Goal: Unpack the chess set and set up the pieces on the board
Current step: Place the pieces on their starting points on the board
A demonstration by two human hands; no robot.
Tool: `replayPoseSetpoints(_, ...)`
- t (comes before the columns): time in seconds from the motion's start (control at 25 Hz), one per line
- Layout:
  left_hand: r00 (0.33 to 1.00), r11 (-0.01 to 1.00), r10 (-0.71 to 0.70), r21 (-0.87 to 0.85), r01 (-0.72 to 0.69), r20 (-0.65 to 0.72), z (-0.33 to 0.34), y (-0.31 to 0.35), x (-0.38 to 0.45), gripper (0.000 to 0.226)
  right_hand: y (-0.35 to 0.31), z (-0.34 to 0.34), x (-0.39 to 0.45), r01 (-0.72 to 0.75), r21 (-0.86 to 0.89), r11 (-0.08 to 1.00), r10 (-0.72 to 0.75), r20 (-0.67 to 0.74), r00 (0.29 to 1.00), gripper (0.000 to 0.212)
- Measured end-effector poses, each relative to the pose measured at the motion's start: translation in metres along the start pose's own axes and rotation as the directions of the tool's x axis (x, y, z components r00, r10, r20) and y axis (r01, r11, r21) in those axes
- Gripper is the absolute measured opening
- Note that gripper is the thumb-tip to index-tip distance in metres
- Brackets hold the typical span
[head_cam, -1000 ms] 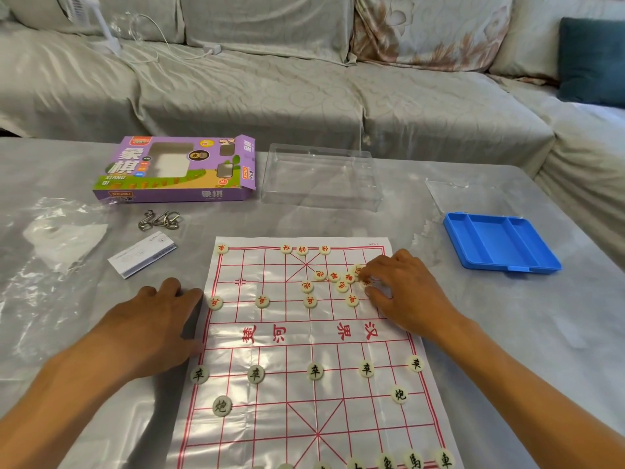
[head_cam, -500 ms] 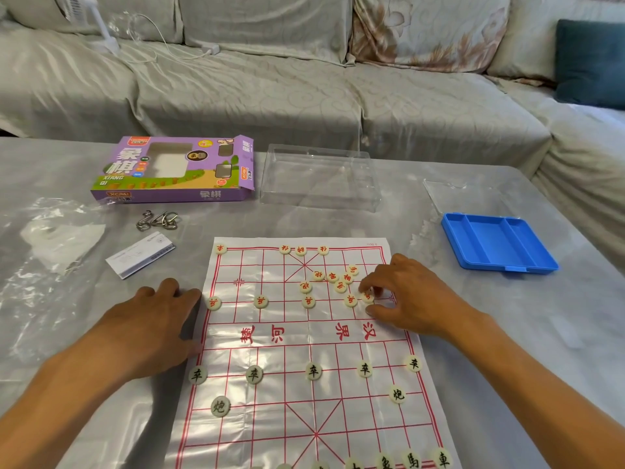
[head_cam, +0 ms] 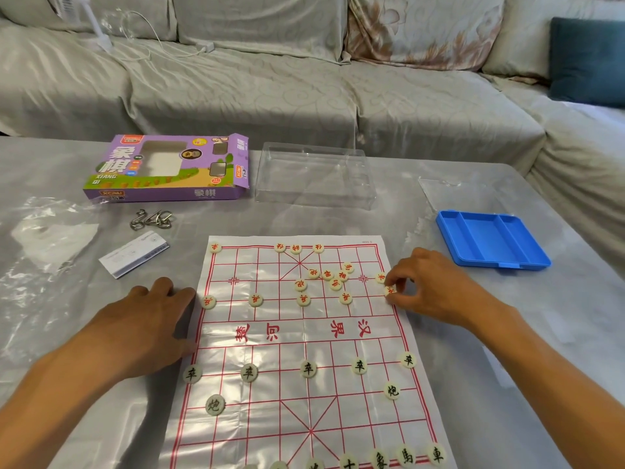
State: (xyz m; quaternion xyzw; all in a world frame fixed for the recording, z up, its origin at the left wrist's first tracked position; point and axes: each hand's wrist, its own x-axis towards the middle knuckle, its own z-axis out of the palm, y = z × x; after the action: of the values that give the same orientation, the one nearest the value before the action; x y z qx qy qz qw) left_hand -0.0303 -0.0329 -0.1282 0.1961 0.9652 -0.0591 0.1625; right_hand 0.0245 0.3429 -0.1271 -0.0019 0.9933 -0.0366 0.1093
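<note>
A thin plastic xiangqi board (head_cam: 297, 336) with red lines lies on the table in front of me. Black-lettered pieces (head_cam: 308, 368) stand in rows on its near half. Red-lettered pieces sit along the far rows, and several lie in a loose cluster (head_cam: 333, 275) right of the far centre. My right hand (head_cam: 429, 289) pinches a red piece (head_cam: 390, 290) at the board's right edge line, beside another red piece (head_cam: 381, 277). My left hand (head_cam: 145, 319) rests flat on the board's left edge, holding nothing.
A purple chess box (head_cam: 169, 169) and a clear plastic lid (head_cam: 314, 177) lie beyond the board. A blue tray (head_cam: 492, 240) sits at the right. Metal ring puzzles (head_cam: 150, 219), a folded leaflet (head_cam: 135, 253) and crumpled plastic wrap (head_cam: 50, 231) lie at the left. A sofa stands behind.
My right hand took a red piece from the cluster and carried it right and toward me to the board's right edge line. My left hand has stayed in place.
</note>
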Motion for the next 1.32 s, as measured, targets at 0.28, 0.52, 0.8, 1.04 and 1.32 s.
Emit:
replayPoseSetpoints(0.28,1.000,1.000,-0.009,0.007,0.009,0.004,0.002,-0.002,0.000,0.079,-0.001,0.005,0.005,-0.018,0.058,0.998,0.014,0.056,0.998,0.044)
replayPoseSetpoints(0.52,1.000,1.000,-0.008,-0.001,0.008,0.008,0.003,-0.002,0.000,0.080,0.000,0.001,0.002,-0.010,0.112,0.994,-0.002,0.105,0.994,0.043)
replayPoseSetpoints(0.8,1.000,1.000,-0.002,0.001,0.002,0.001,0.000,0.000,-0.002,0.079,-0.005,0.010,0.015,-0.132,0.297,0.946,0.171,-0.109,0.979,0.038)
replayPoseSetpoints(1.04,1.000,1.000,0.007,-0.003,-0.007,-0.007,-0.001,0.000,-0.002,0.078,-0.008,0.023,0.028,-0.209,0.158,0.965,0.238,-0.192,0.952,0.032)
replayPoseSetpoints(1.32,1.000,1.000,0.009,-0.008,-0.009,-0.014,0.000,0.001,-0.002,0.078,0.013,0.011,0.022,0.007,0.209,0.978,-0.007,-0.003,1.000,0.030)
